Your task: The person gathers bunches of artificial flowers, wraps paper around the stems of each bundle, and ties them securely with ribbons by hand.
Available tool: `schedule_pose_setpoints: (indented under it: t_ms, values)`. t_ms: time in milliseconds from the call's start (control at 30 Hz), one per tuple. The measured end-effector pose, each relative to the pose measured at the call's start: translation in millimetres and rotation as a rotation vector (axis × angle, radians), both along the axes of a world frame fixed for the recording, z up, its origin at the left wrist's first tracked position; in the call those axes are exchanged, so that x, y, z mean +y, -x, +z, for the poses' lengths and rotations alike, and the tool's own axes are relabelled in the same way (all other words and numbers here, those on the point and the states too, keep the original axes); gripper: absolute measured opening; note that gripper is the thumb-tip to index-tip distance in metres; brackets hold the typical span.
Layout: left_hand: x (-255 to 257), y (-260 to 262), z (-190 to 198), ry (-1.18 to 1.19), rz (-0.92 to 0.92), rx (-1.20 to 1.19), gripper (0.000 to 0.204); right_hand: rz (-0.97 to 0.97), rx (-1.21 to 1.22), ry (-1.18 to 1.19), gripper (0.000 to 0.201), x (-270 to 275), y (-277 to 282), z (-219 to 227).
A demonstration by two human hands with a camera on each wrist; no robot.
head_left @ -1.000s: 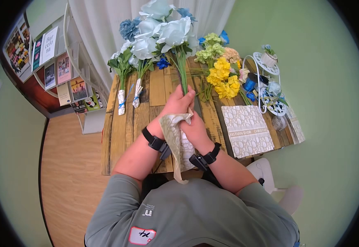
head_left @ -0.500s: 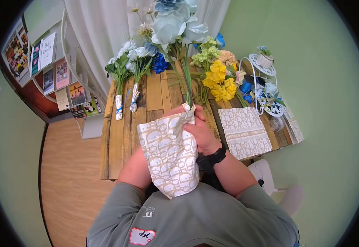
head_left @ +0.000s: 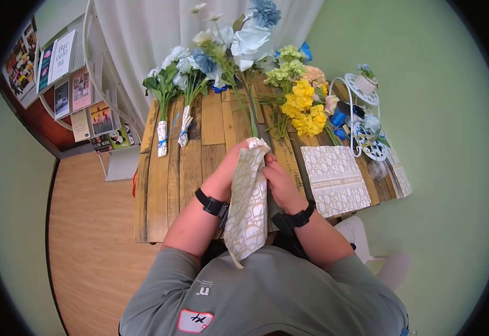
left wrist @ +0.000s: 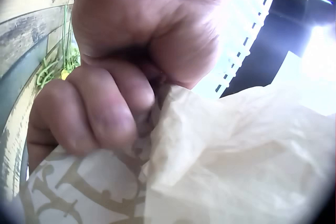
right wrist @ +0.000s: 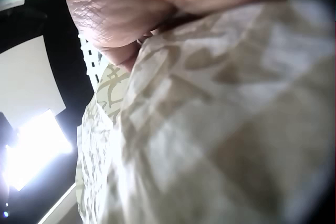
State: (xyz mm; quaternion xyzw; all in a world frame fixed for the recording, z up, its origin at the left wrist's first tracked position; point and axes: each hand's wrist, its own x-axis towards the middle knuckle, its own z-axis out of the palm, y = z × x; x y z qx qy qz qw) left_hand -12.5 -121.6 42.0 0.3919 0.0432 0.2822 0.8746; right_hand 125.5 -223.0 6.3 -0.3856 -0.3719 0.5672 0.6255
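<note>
A bouquet of artificial flowers, with a pale blue rose [head_left: 251, 43] at its head, stands over the table, its green stems [head_left: 253, 112] running down into patterned wrapping paper [head_left: 247, 204]. My left hand [head_left: 234, 161] grips the paper-wrapped stems from the left. In the left wrist view its fingers [left wrist: 102, 111] are curled in at the paper. On the other side my right hand [head_left: 282, 183] holds the paper's edge close below the stems. Paper covers much of that hand in the right wrist view, leaving the palm [right wrist: 126, 11] showing. The sheet's loose end hangs toward my shirt.
Two small wrapped bunches [head_left: 162, 139] lie at the left of the wooden table [head_left: 211, 131]. Yellow flowers [head_left: 306, 109] and green blooms lie right of the stems. A patterned paper sheet [head_left: 335, 178] lies near the right edge, below a white metal stand [head_left: 362, 134].
The wrapping paper has swung from a broad spread on the left to a narrow hanging fold around the stems. The bouquet's head has tilted and turned. Both hands stay at the stems.
</note>
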Motion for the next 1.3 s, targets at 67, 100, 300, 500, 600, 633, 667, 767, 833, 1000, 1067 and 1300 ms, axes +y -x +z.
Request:
schedule_pose_setpoints:
  t_ms: [67,100,300,500,600,633,667,767,833,1000,1067,1300]
  values:
    - [8.2,2.6,-5.9,0.058,0.045,0.061,0.014,-0.163,-0.449,0.014,0.036,-11.2,-7.2,0.1]
    - [14.1,1.1,-13.9,-0.07,0.16,0.169,0.013,-0.154,-0.453,0.023,0.036,-19.0,-7.3,5.6]
    - [38.0,-15.2,-60.6,-0.399,0.551,0.478,0.013,-0.173,-0.59,-0.059,0.038,-40.3,17.0,50.0]
    - [48.8,-14.9,-85.1,-0.406,0.733,0.518,0.014,-0.126,-1.075,0.239,0.033,-18.6,28.5,82.3]
    - [46.6,-9.6,-76.3,-0.281,0.673,0.455,0.014,-0.222,-0.8,0.175,0.03,-4.4,-1.2,48.7]
    - [44.7,-7.4,-72.2,-0.18,0.618,0.402,0.016,-0.217,-0.802,0.176,0.03,-2.4,-7.6,49.6]
    - [43.7,-6.3,-72.0,-0.178,0.62,0.402,0.016,-0.237,-0.714,0.153,0.029,-0.5,-14.2,51.1]
    - [44.0,-7.4,-72.9,-0.056,0.494,0.273,0.023,-0.256,-0.579,0.13,0.028,4.2,-32.1,60.7]
    - [43.8,-8.2,-75.1,-0.119,0.473,0.267,0.028,-0.234,-0.517,0.203,0.028,6.6,-47.6,63.1]
    - [40.6,-7.5,-69.4,0.005,0.415,0.182,0.029,-0.214,-0.364,0.233,0.031,6.2,-68.9,75.4]
    - [40.3,-8.3,-70.8,0.02,0.405,0.195,0.028,-0.206,-0.375,0.238,0.032,5.9,-74.4,74.7]
    - [40.1,-9.7,-72.7,0.033,0.361,0.234,0.027,-0.2,-0.859,0.185,0.016,3.0,-76.0,79.5]
